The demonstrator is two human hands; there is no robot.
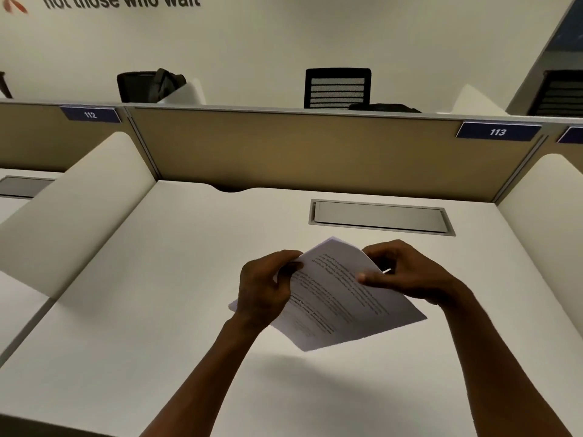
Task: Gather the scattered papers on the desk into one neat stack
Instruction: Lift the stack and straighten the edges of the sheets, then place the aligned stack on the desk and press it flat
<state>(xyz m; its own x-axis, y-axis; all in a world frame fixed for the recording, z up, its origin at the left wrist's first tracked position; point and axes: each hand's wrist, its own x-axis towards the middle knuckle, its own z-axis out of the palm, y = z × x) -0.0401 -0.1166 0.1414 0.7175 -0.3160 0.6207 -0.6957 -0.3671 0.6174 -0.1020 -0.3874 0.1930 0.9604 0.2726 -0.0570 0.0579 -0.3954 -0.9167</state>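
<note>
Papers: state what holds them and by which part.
Both hands hold the papers above the desk: left hand has its grip on the left edge, right hand on the right edge.

Open-plan office: white counter (157, 279) in cubicle, tan divider panel (299, 146), numbered seat tag 113 (497, 132), mesh office chair (337, 88) behind.
</note>
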